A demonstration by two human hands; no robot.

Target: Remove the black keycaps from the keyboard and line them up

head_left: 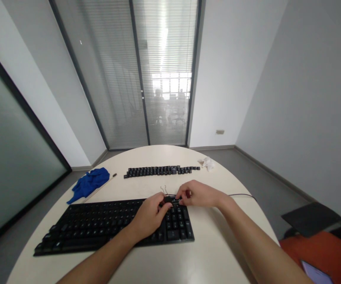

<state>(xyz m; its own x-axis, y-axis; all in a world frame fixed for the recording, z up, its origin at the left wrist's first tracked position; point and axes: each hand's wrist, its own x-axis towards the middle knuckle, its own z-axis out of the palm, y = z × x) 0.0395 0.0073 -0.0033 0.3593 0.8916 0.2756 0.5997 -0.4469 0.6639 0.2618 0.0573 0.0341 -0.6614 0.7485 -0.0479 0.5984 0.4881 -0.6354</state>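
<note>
A black keyboard [99, 227] lies on the round white table [205, 244] in front of me. My left hand [149, 216] rests on its right part, fingers curled and pinching a small black keycap [168, 199] at the top edge. My right hand [198, 194] meets it from the right, fingertips closed on the same small piece. A thin wire keycap puller [163, 190] lies just behind the hands. A row of loose black keycaps [161, 170] lies farther back on the table.
A blue cloth [89, 183] and a thin stick [101, 187] lie at the table's back left. A crumpled white tissue [207, 163] sits at the back right. The keyboard's cable [241, 195] runs off the right edge. An orange seat [321, 252] with a phone [315, 273] is at lower right.
</note>
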